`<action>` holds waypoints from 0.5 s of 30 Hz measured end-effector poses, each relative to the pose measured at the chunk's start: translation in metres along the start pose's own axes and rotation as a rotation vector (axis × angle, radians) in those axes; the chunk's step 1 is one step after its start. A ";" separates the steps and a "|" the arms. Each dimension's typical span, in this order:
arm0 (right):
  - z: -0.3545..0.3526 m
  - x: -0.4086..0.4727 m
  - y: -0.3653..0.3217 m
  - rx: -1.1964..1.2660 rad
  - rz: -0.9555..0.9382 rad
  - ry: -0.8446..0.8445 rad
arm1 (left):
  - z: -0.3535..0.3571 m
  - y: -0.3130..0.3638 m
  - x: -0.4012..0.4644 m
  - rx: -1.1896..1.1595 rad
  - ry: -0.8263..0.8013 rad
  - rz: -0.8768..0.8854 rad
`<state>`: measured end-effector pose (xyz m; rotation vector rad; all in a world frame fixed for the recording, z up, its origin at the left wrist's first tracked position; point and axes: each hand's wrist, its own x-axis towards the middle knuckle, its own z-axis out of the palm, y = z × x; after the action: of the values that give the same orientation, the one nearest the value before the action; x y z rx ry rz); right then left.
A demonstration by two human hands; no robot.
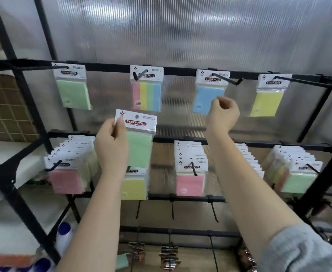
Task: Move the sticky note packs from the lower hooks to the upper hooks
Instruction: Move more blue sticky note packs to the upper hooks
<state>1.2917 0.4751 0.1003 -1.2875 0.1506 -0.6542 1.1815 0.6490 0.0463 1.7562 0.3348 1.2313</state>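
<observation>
- While the left hand point(111, 146) pinches a green sticky note pack point(136, 140) by the left edge of its white header card, thumb on the front and fingers curled behind, the pack hangs free of any hook, between the two rails, at about 7 o'clock from the striped pack above.
- Its header reads "STICKY NOTE" in white on a red band; the smaller print under it is too fine to read.
- The right hand point(223, 114) is raised in front of the lower right corner of the blue pack point(208, 95), fingers loosely curled and holding nothing; whether it touches the pack I cannot tell.
- On the upper rail point(110, 66), four packs hang one per hook: a green one point(73, 89) at 9 o'clock, a striped pink-yellow-green-blue one point(146, 91), the blue one, and a yellow one point(268, 97) at 3 o'clock. Each header carries the same red "STICKY NOTE" band.
- On the lower rail point(165, 139), thick rows of packs hang on the hooks: a pink-fronted row point(66, 173) at the left, a yellow pack point(133, 185) just under the left wrist, a pink-fronted row point(190, 173) in the middle, and a green-fronted row point(296, 173) at the right. A further row sits behind the right forearm, mostly hidden.
- Behind the rack stands a ribbed translucent panel point(181, 32).
</observation>
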 end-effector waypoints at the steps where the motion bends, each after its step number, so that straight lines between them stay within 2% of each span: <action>1: 0.000 -0.010 0.005 -0.010 0.011 -0.004 | -0.006 -0.002 0.003 -0.013 0.002 -0.002; 10: 0.020 -0.103 0.040 -0.069 0.018 0.090 | -0.072 -0.036 0.058 -0.143 -0.035 0.030; 15: 0.042 -0.160 0.064 -0.158 0.009 0.157 | -0.120 -0.051 0.101 -0.135 -0.094 0.173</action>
<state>1.2041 0.6028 0.0141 -1.3859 0.3422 -0.7476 1.1405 0.8061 0.0722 1.7471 0.0445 1.2568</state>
